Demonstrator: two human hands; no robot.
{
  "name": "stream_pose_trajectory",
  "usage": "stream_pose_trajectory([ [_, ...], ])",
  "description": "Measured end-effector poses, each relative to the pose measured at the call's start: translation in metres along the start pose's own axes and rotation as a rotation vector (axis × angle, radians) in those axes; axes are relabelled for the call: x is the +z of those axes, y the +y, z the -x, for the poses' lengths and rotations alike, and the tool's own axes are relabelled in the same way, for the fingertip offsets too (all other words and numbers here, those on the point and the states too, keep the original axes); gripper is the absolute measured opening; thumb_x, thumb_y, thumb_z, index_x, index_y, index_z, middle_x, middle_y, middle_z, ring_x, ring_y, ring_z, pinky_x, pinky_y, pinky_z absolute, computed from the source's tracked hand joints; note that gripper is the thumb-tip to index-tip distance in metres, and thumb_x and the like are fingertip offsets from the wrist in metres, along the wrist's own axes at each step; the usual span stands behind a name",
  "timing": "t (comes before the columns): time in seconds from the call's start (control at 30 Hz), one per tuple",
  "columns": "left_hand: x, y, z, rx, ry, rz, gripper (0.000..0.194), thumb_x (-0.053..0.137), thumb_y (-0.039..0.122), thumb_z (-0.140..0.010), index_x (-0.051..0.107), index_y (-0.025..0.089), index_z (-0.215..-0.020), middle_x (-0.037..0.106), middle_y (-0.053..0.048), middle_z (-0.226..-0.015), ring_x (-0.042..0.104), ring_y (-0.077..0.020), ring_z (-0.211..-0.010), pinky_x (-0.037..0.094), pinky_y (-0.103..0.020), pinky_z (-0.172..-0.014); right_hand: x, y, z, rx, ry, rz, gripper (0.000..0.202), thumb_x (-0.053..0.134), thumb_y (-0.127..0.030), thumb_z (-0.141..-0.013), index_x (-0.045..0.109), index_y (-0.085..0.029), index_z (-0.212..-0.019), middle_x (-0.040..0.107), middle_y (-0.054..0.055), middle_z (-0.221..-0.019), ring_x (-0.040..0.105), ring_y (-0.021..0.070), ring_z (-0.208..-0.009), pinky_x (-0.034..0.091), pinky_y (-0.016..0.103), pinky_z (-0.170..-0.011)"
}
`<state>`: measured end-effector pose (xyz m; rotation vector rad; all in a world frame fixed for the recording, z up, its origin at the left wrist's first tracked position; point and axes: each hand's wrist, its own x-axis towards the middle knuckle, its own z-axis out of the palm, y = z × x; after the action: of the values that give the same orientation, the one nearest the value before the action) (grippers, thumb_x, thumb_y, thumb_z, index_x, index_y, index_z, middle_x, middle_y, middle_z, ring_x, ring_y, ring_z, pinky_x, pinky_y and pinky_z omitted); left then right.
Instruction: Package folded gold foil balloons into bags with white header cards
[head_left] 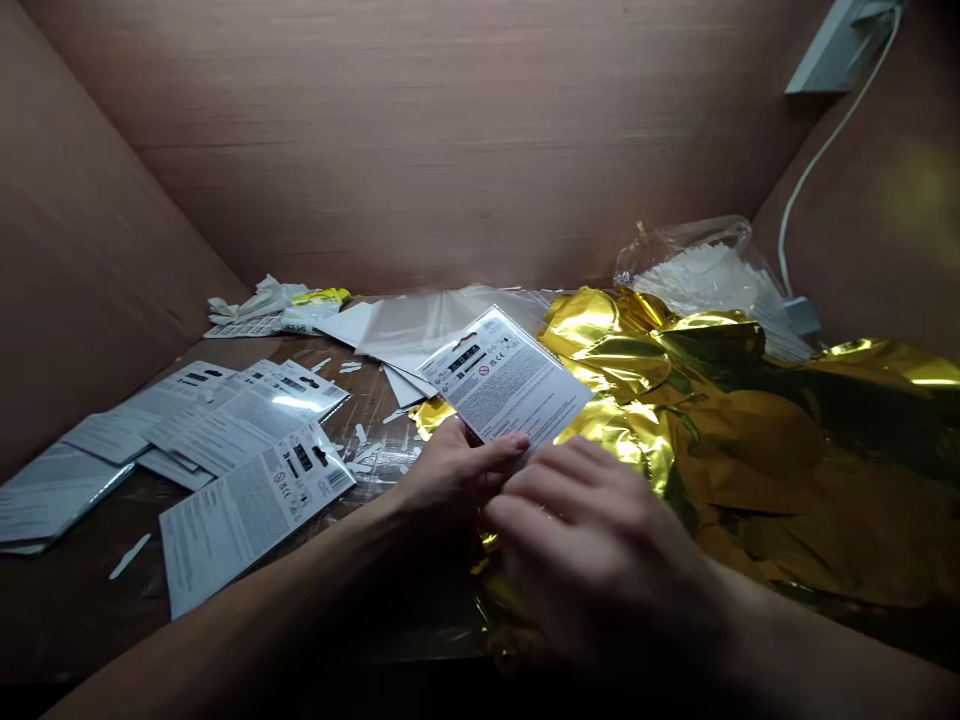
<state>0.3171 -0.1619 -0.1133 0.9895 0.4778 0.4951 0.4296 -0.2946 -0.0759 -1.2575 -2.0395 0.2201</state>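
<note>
A printed white card package (510,385) with a hang hole is held up near the middle, tilted. My left hand (457,470) grips its lower edge, thumb on top. Close against that lower edge is my right hand (585,530), its fingers curled and pressed together; whatever they pinch is hidden. On the left lie several similar printed packages (255,510), overlapping. Crumpled gold foil (787,470) spreads beneath and to the right of my hands.
Clear plastic sleeves (420,325) and white cards lie behind the held package. A clear bag of white pieces (705,275) stands at the back right, near a white cable (795,190). Small white scraps (364,452) dot the brown surface. Wooden walls enclose the back and sides.
</note>
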Motion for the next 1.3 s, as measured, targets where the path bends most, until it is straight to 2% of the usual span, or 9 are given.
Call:
stream_pose_trajectory([
  [0.07,0.002,0.001,0.003,-0.017,0.001,0.001,0.033,0.089,0.025,-0.074,0.074,0.011,-0.1,0.073,-0.008,-0.089,0.068,-0.0132,-0.071,0.054,-0.02,-0.062,-0.013,0.026,0.013,-0.04,0.034,0.23,0.016,0.056,-0.009,-0.097,0.071,-0.015,-0.098,0.067,0.008,-0.094,0.058,0.0262,-0.089,0.048,0.043,-0.082],
  [0.2,0.004,0.005,0.006,-0.04,0.003,-0.034,0.03,0.087,0.022,-0.078,0.072,0.01,-0.101,0.072,-0.007,-0.088,0.066,-0.0112,-0.069,0.052,-0.018,-0.06,-0.023,0.051,0.023,-0.071,-0.047,0.225,0.024,0.059,-0.006,-0.099,0.069,-0.02,-0.116,0.068,0.006,-0.109,0.058,0.0237,-0.095,0.048,0.038,-0.084],
  [0.43,0.001,0.006,0.005,-0.075,-0.032,-0.03,0.037,0.089,0.027,-0.075,0.071,0.01,-0.103,0.07,-0.005,-0.082,0.067,-0.0141,-0.071,0.06,-0.024,-0.064,-0.024,0.059,0.019,-0.137,-0.103,0.171,0.02,0.054,-0.006,-0.104,0.068,-0.014,-0.115,0.065,0.009,-0.107,0.059,0.0221,-0.094,0.049,0.034,-0.082],
  [0.63,-0.002,0.003,0.003,-0.073,-0.067,0.028,0.027,0.083,0.021,-0.081,0.07,0.009,-0.103,0.068,-0.006,-0.081,0.068,-0.0145,-0.071,0.061,-0.021,-0.059,-0.019,0.064,0.016,-0.146,-0.107,0.182,0.017,0.051,-0.006,-0.103,0.066,-0.012,-0.1,0.063,0.009,-0.096,0.056,0.0216,-0.085,0.046,0.034,-0.074],
  [0.73,-0.004,0.003,0.002,-0.054,-0.045,0.034,0.028,0.082,0.021,-0.082,0.071,0.009,-0.105,0.071,-0.009,-0.09,0.071,-0.017,-0.075,0.063,-0.023,-0.061,-0.015,0.064,0.014,-0.128,-0.128,0.245,0.021,0.046,-0.006,-0.103,0.065,-0.011,-0.096,0.061,0.01,-0.093,0.053,0.0229,-0.083,0.045,0.035,-0.072],
  [0.87,-0.005,0.004,0.0,-0.062,-0.033,0.009,0.031,0.081,0.022,-0.084,0.072,0.01,-0.11,0.073,-0.014,-0.1,0.073,-0.0188,-0.079,0.064,-0.026,-0.065,-0.014,0.063,0.014,-0.111,-0.076,0.215,0.017,0.046,-0.008,-0.105,0.063,-0.011,-0.102,0.059,0.01,-0.096,0.053,0.0226,-0.085,0.046,0.035,-0.074],
  [1.0,-0.006,0.003,0.001,-0.081,-0.036,0.011,0.029,0.08,0.023,-0.085,0.072,0.009,-0.109,0.072,-0.012,-0.095,0.072,-0.0165,-0.077,0.063,-0.022,-0.063,-0.016,0.062,0.016,-0.113,-0.075,0.159,0.015,0.051,-0.008,-0.104,0.063,-0.011,-0.111,0.061,0.01,-0.102,0.056,0.0219,-0.089,0.047,0.034,-0.079],
  [1.17,-0.006,0.001,0.001,-0.074,-0.056,0.049,0.021,0.08,0.021,-0.085,0.072,0.01,-0.101,0.068,-0.006,-0.083,0.069,-0.0131,-0.071,0.061,-0.02,-0.06,-0.017,0.062,0.015,-0.15,-0.09,0.176,0.016,0.05,-0.008,-0.104,0.067,-0.01,-0.103,0.061,0.01,-0.096,0.054,0.0218,-0.085,0.045,0.034,-0.076],
  [1.3,-0.005,0.001,0.001,-0.085,-0.038,0.066,0.02,0.081,0.019,-0.084,0.072,0.01,-0.099,0.069,-0.006,-0.083,0.069,-0.0131,-0.071,0.061,-0.019,-0.059,-0.015,0.062,0.014,-0.161,-0.063,0.203,0.018,0.049,-0.007,-0.104,0.067,-0.01,-0.101,0.062,0.01,-0.094,0.055,0.0215,-0.082,0.044,0.034,-0.074],
])
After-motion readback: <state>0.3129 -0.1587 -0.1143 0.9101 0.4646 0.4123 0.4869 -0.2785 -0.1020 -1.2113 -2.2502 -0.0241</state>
